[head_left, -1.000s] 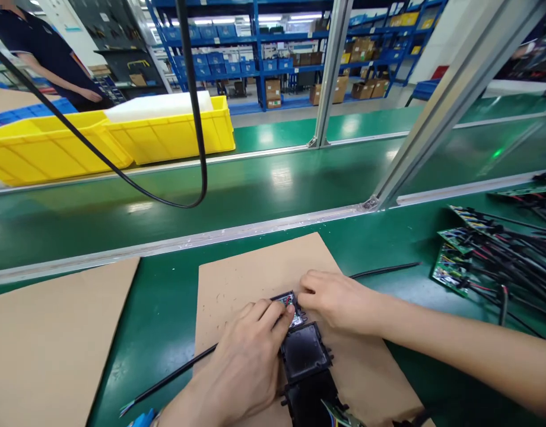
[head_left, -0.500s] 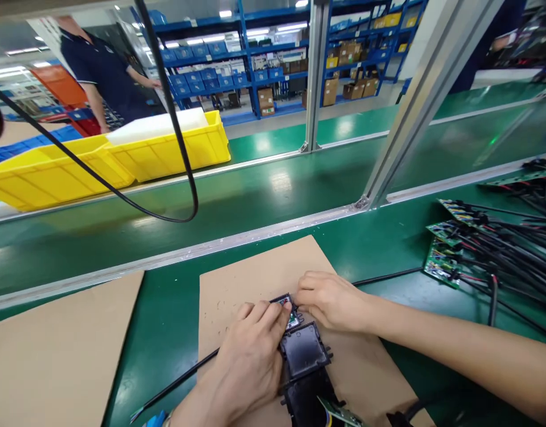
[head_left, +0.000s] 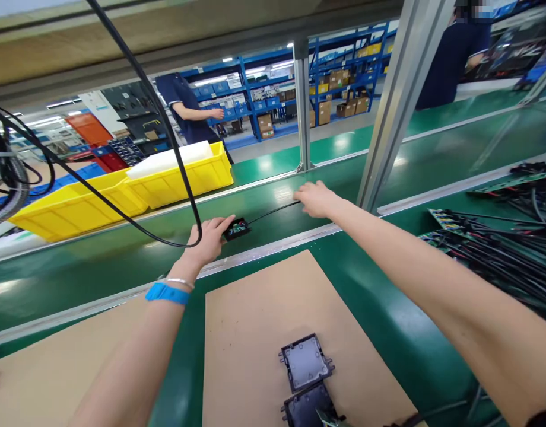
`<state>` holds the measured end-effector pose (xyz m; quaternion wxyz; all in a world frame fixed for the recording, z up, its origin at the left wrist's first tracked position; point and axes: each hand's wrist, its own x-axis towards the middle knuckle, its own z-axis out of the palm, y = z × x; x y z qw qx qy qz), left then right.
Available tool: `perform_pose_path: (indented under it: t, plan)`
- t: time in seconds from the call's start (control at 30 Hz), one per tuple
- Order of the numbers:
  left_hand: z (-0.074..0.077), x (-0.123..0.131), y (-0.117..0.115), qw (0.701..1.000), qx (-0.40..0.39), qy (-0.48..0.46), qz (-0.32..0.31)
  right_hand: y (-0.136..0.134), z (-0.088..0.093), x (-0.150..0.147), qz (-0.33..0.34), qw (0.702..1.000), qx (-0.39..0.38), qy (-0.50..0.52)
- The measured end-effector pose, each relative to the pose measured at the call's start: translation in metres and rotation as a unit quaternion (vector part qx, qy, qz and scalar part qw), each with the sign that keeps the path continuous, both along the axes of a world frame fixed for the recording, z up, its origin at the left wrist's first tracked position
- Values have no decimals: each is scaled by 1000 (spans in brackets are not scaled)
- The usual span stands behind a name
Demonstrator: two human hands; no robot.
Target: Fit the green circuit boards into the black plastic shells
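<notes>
Over the green belt, my left hand grips the near end of a small black plastic housing with a green circuit board in it. From the housing's right end a thin black cable runs to my right hand, whose fingers are closed on it. Back on the cardboard sheet lies an empty black housing, hollow side up. Below it, a second black housing is partly cut off by the picture's lower edge, with a circuit board at its side.
Circuit boards with black cables are heaped at the right. Yellow bins stand beyond the belt. A black cable hangs in front at left. A metal post rises mid-right. Two people stand farther back.
Both hands have moved forward from the cardboard to the belt, carrying the housing with its board and cable. My right hand has moved away from the housing along the cable.
</notes>
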<state>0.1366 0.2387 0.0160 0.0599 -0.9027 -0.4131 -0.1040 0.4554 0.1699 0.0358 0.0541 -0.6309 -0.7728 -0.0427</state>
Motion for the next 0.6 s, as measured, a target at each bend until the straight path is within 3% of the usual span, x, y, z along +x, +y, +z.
perform_pose_path:
  t: [0.1, 0.17, 0.27, 0.33, 0.4, 0.5, 0.6]
  plan:
    - [-17, -10, 14, 1000, -4, -4, 30, -12, -9, 16, -36, 999, -20, 1]
    - [-31, -17, -1, 999, -11, -23, 42, -44, -16, 11, -20, 999, -39, 15]
    - [-46, -22, -55, 997, -47, -62, 23, -116, -18, -18, 65, 991, -88, 71]
    - [-48, -20, -104, 992, -96, -82, -21, -168, -15, -43, 162, 947, -198, 194]
    - [-45, -14, -155, 979, -160, -100, -74, -211, -13, -66, 178, 913, -284, 233]
    - [-39, -4, -213, 921, -312, -189, -140, -249, -15, -88, 167, 904, -323, 225]
    - [-32, 4, -245, 861, -408, -249, -177, -258, -16, -96, 133, 906, -304, 264]
